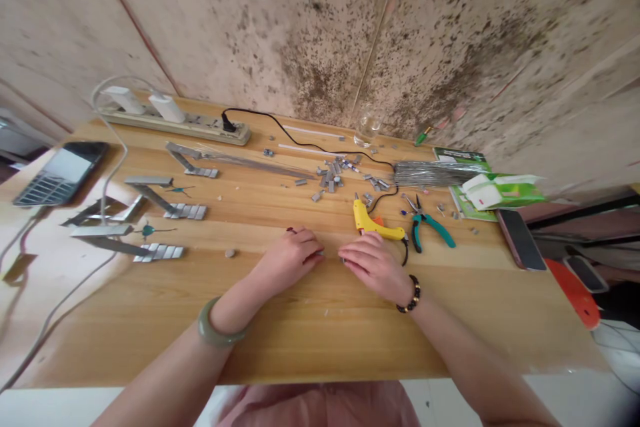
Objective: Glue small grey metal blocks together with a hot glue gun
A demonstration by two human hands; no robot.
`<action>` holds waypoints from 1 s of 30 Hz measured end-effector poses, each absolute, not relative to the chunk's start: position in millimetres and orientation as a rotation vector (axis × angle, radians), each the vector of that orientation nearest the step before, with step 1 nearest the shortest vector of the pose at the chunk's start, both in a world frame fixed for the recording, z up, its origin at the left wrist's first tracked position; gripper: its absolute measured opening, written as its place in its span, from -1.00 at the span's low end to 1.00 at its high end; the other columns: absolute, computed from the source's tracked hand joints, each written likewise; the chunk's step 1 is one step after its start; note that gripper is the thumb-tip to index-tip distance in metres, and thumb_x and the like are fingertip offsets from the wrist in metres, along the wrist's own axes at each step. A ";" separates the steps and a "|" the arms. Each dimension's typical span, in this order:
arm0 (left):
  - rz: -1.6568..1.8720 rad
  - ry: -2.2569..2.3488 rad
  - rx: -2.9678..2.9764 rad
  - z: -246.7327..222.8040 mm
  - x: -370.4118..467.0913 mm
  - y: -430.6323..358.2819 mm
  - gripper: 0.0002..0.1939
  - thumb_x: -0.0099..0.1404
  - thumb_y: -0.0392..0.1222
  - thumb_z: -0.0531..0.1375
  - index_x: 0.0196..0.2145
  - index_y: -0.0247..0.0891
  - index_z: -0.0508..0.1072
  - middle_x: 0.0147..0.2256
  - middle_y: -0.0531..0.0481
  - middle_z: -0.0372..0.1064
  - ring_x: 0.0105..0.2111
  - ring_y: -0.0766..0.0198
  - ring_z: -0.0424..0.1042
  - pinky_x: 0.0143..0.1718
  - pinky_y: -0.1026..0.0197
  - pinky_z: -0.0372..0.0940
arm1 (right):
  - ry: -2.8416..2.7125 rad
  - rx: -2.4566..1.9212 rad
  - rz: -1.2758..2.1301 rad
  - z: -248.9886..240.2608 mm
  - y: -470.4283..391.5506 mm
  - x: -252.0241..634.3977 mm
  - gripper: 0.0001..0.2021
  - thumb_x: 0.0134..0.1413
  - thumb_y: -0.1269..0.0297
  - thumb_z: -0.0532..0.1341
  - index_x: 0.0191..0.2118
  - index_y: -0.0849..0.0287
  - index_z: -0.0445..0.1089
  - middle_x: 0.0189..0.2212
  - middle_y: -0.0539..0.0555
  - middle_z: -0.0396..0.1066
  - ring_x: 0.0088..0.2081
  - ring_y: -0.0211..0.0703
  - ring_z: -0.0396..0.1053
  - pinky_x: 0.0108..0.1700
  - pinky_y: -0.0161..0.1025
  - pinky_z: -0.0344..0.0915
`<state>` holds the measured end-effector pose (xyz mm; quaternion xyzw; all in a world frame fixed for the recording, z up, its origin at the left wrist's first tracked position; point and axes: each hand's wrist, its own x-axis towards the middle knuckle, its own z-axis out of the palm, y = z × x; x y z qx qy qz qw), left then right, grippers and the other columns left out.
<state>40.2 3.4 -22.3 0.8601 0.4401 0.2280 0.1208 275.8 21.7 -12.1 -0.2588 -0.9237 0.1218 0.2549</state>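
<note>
Low over the front middle of the table, my left hand (293,259) has its fingers curled, thumb and fingertips together. A small pale sliver shows at its fingertips, too small to name. My right hand (374,265) faces it across a narrow gap, its fingers pinched around something tiny and greyish that I cannot make out. Just behind the right hand lies a yellow hot glue gun (377,225). Teal-handled pliers (433,230) rest to its right. Beyond the hands, small grey pieces (330,177) lie in a loose heap.
Angular grey models with stepped bases (185,211) stand at left, near a dark device (65,173) and a white cable. A power strip (200,128), a clear glass (367,128) and a wire bundle (435,173) line the back. A green box (515,188) and phone (521,239) lie right.
</note>
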 end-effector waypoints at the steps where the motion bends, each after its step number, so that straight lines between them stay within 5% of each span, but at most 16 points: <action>1: 0.671 1.276 2.515 -22.4 40.6 3.1 -0.90 0.30 -0.27 0.18 -0.34 -0.26 0.51 -0.39 -0.05 0.41 -0.30 0.19 0.36 -0.25 0.18 0.24 | -2.509 -0.673 0.364 -13.2 20.4 274.7 -0.79 0.27 0.39 0.11 -0.03 0.10 0.40 -0.14 0.05 0.51 -0.13 -0.15 0.40 0.05 -0.02 0.27; 13: 0.758 1.130 2.428 -12.8 47.3 -4.5 -0.83 0.32 -0.19 0.15 -0.20 -0.25 0.50 -0.29 -0.11 0.41 -0.23 0.18 0.37 -0.18 0.12 0.27 | -2.388 -0.857 0.514 -19.8 11.0 274.9 -0.63 0.22 0.33 0.15 0.14 0.09 0.23 -0.27 0.06 0.49 -0.22 -0.13 0.47 -0.09 -0.11 0.43; 22: 0.801 1.008 2.508 -18.2 58.6 -9.5 -0.78 0.39 -0.16 0.07 -0.25 -0.27 0.49 -0.34 -0.11 0.42 -0.28 0.20 0.36 -0.17 0.10 0.29 | -2.496 -0.769 0.390 -20.9 5.4 270.4 -0.58 0.25 0.38 0.10 0.20 0.14 0.17 -0.06 0.16 0.46 -0.03 -0.07 0.42 0.03 -0.07 0.40; 30: 0.788 1.022 2.581 -11.4 59.0 -10.6 -0.74 0.41 -0.21 0.01 -0.25 -0.28 0.49 -0.38 -0.10 0.42 -0.31 0.20 0.36 -0.22 0.12 0.30 | -2.426 -0.844 0.675 -17.5 8.0 270.6 -0.59 0.21 0.37 0.14 0.17 0.06 0.22 -0.08 0.10 0.47 -0.06 -0.14 0.44 0.00 -0.13 0.41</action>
